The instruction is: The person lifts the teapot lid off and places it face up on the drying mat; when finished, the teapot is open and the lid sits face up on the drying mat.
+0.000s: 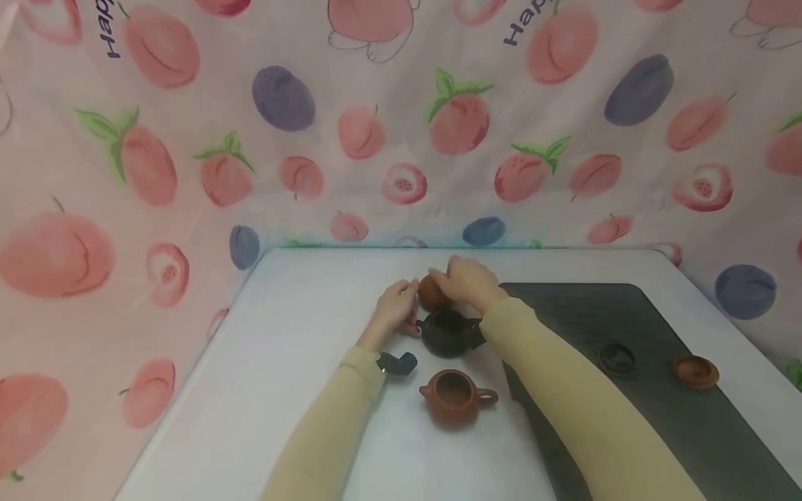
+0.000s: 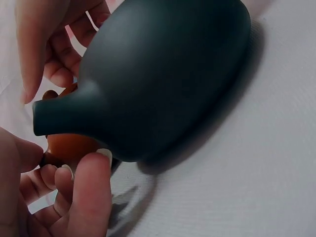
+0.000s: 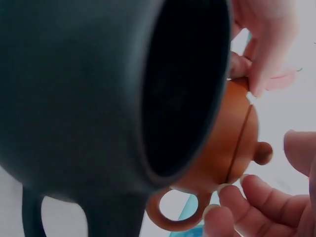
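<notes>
At the back of the row stands a lidded orange-brown teapot [image 1: 431, 295] with a round knob. My left hand [image 1: 396, 307] is at its spout side, the fingertips [image 2: 48, 176] gripping around the spout. On the other side is my right hand [image 1: 471, 283]. Its fingertips [image 3: 232, 197] touch the pot near the lid's edge and handle, while the thumb [image 3: 298, 150] is apart from the knob. A black teapot [image 1: 443, 341] without a lid stands just in front, partly hiding the orange-brown pot in both wrist views. Nearest me sits an open reddish-brown teapot [image 1: 454, 409].
On the dark tray [image 1: 576, 306] at the right lie a black lid [image 1: 618, 360] and a reddish-brown lid [image 1: 695, 372]. The white table [image 1: 250, 390] meets a fruit-print cloth [image 1: 376, 188] at the back and sides.
</notes>
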A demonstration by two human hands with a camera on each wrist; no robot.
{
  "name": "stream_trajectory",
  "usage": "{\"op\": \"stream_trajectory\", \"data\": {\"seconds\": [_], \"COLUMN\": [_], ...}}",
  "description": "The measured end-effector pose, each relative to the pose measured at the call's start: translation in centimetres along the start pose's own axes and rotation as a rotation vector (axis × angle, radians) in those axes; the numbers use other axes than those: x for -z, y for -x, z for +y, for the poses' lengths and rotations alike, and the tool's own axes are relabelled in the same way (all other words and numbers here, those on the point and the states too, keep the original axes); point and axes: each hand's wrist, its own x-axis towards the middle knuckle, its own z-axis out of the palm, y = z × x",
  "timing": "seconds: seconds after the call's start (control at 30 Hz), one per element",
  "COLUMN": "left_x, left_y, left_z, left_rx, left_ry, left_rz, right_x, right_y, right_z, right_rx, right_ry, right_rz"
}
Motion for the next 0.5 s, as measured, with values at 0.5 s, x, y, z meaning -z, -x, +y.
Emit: {"op": "stream_trajectory", "data": {"seconds": [0.5], "left_x": [0.2], "left_y": [0.2], "left_z": [0.0], "left_rx": [-0.005], "left_ry": [0.008], "left_rz": [-0.006], "right_x": [-1.4], "right_y": [-0.8], "right_z": [-1.0], "right_rx": [-0.003], "right_ry": [0.051], "right_rz": [0.055]}}
